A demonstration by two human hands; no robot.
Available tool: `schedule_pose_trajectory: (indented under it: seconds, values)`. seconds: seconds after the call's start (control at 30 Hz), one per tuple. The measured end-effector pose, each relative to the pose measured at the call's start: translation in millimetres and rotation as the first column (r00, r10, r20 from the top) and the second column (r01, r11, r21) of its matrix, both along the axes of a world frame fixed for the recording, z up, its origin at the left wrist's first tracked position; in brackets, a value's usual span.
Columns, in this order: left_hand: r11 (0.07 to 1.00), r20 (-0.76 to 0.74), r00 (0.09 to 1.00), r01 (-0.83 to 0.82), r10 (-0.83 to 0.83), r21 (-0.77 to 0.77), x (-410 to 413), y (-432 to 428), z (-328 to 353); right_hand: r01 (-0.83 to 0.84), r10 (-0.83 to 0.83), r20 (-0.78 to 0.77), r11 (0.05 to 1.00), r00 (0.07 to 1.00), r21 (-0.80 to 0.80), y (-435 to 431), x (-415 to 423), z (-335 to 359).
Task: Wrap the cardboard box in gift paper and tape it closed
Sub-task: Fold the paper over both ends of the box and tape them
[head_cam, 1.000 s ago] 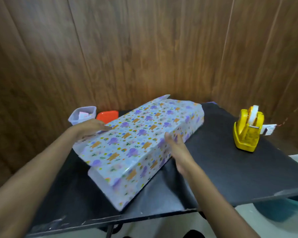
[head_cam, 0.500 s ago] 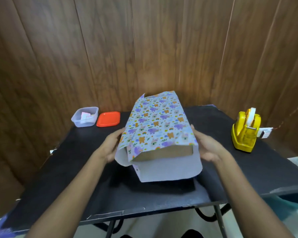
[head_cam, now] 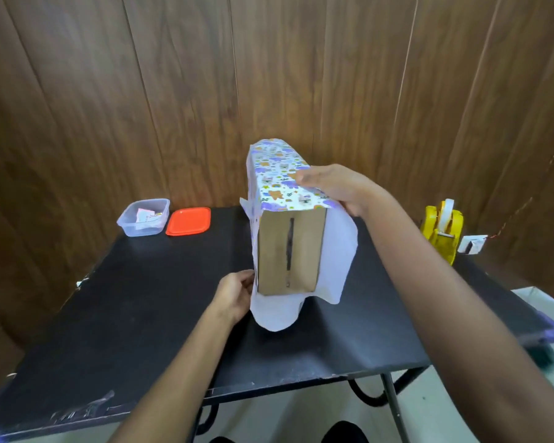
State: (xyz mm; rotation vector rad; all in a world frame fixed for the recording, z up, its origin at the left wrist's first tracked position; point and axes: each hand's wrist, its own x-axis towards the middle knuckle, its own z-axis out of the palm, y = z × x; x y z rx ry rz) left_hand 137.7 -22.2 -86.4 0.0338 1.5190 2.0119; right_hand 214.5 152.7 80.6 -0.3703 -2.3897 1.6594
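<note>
Because the box (head_cam: 289, 251) stands on edge on the desk (head_cam: 141, 314), it should handle stiff and light, best held by its hard edges. The right hand (head_cam: 336, 187) curls its fingers (head_cam: 307, 178) over the papered top; the left hand (head_cam: 234, 292) pinches, I think, the limp paper (head_cam: 269, 311) low down.

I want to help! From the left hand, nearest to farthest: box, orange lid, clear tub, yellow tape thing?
1. cardboard box, beside the left hand gripping its gift paper.
2. orange lid, back left.
3. clear tub, farther left.
4. tape dispenser, far right.
</note>
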Motion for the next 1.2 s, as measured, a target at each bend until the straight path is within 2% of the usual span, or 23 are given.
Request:
schedule_pose_trajectory:
  seconds: [0.13,0.3,0.4,0.47,0.57,0.6,0.63,0.7,0.77,0.83,0.93,1.07,1.2]
  values:
    - [0.996,-0.149,0.989,-0.005,-0.008,-0.087,5,-3,16,0.022,-0.022,0.020,1.000,1.000,0.019,1,3,0]
    - [0.997,-0.294,0.954,0.071,-0.060,0.028,15,-12,49,-0.025,0.024,-0.015,0.997,1.000,-0.067,0,8,-8]
    - [0.996,-0.409,0.912,0.073,-0.042,0.060,6,-13,78,0.012,-0.015,-0.023,0.992,1.000,-0.124,2,7,-14]
    - [0.996,-0.525,0.849,0.087,-0.064,0.020,-2,-11,101,0.025,-0.028,-0.011,0.980,1.000,-0.196,5,11,-17]
    - [0.963,-0.723,0.640,0.117,-0.260,-0.243,-11,-8,130,-0.056,0.050,-0.028,0.963,0.998,-0.265,9,17,-22]
    - [0.927,-0.750,0.561,0.090,-0.349,-0.364,-15,-7,137,-0.105,0.096,-0.047,0.965,0.994,-0.239,10,18,-23]
    - [0.875,-0.757,0.482,0.046,-0.441,-0.481,-18,-5,141,-0.142,0.136,-0.055,0.979,0.989,-0.147,12,17,-24]
    - [0.752,-0.731,0.327,-0.085,-0.599,-0.654,-20,-4,152,-0.157,0.165,-0.028,0.970,0.986,0.188,14,12,-18]
    - [0.650,-0.686,0.210,-0.218,-0.697,-0.728,-21,-2,159,-0.131,0.128,0.041,0.849,0.991,0.512,13,7,-7]
    - [0.574,-0.633,0.130,-0.314,-0.763,-0.756,-22,1,164,-0.152,0.140,0.074,0.714,0.987,0.684,12,3,1]
    - [0.461,-0.544,0.077,-0.440,-0.836,-0.771,-20,5,167,-0.144,0.112,0.092,0.653,0.989,0.744,4,-1,7]
    - [0.433,-0.521,0.019,-0.532,-0.853,-0.728,-15,3,160,-0.118,0.080,0.089,0.535,0.993,0.836,0,-2,-1]
    - [0.407,-0.518,0.015,-0.601,-0.855,-0.688,-8,3,152,-0.098,0.056,0.081,0.470,0.995,0.877,4,-3,-8]
